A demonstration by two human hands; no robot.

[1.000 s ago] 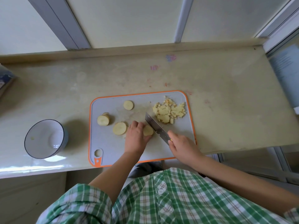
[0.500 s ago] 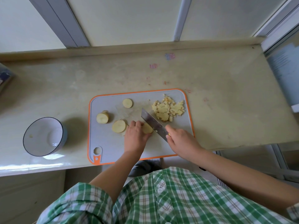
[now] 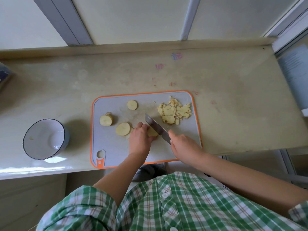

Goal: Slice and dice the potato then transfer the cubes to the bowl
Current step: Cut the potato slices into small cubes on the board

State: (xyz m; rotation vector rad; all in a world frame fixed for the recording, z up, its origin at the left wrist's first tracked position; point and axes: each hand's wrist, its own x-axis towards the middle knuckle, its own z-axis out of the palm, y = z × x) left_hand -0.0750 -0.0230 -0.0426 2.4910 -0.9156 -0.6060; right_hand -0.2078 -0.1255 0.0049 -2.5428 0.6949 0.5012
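A grey cutting board [image 3: 115,150] with an orange rim lies on the counter. My left hand [image 3: 139,140] holds a potato slice [image 3: 152,132] down with curled fingers. My right hand [image 3: 184,145] grips the handle of a knife [image 3: 156,126], whose blade stands on the board against the slice's right side. A heap of diced potato [image 3: 174,112] lies at the board's far right. Three more pieces lie on the left half: a round slice [image 3: 123,129], a potato end [image 3: 106,120] and a small slice [image 3: 132,105]. A white bowl [image 3: 44,139] stands left of the board.
The beige counter [image 3: 233,105] ends in a raised back ledge under a window wall. A dark-edged object [image 3: 4,75] pokes in at the far left. The counter's front edge runs just below the board, and its right end meets a window frame.
The knife blade has shifted left, closer against the slice under my left hand. My left hand keeps its hold on the slice. The other pieces stay put.
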